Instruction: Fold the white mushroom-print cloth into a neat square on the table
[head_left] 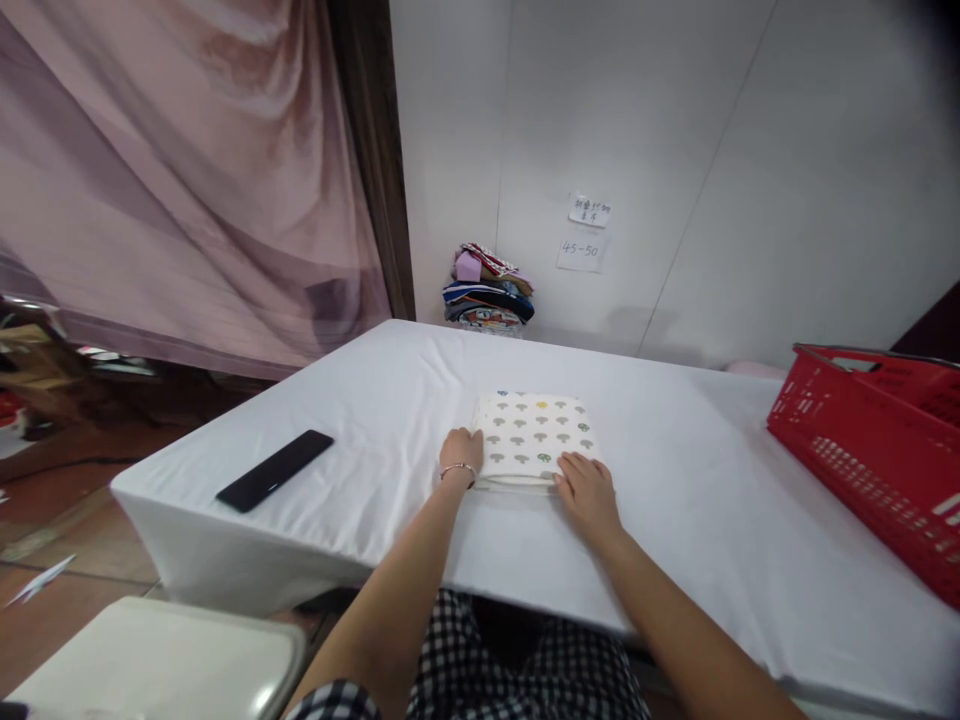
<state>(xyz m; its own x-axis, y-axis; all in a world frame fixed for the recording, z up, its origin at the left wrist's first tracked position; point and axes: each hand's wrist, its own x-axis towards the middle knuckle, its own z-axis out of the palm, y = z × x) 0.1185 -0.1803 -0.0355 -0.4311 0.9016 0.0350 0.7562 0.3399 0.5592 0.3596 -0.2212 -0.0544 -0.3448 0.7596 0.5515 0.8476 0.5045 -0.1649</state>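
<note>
We have folded mushroom-print fabric (pixel 534 430) beneath our right hand (pixel 589 494), fingers loosely extended, and against our left hand (pixel 460 455), fingers curled, grip unclear.

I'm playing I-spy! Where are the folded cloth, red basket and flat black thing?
Folded cloth (pixel 532 432): head view, middle of its top.
Red basket (pixel 866 440): head view, its side wall.
Flat black thing (pixel 275 471): head view, middle of its top.

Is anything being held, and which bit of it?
Can't tell for sure: the left grip touches the left edge of the folded mushroom-print cloth, and the right grip rests on its near right corner.
</note>
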